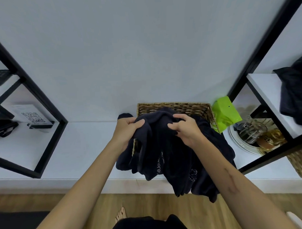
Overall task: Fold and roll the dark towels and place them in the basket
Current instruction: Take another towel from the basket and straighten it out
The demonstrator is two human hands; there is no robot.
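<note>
A heap of dark navy towels (172,158) spills out of a woven wicker basket (184,107) on the white counter, with folds hanging over the counter's front edge. Pale lettering shows on one towel. My left hand (128,132) grips a bunch of towel at the left of the heap. My right hand (185,128) pinches the cloth at the top, fingers curled into the fabric. Most of the basket is hidden under the towels; only its far rim and a bit of its left wall show.
A bright green bag (225,113) leans right of the basket. A round tray (257,136) with jars and gold items sits further right, under a black-framed shelf holding more dark cloth (295,95). A second wicker basket (301,162) is at the right edge. A QR-code sign (33,117) stands left.
</note>
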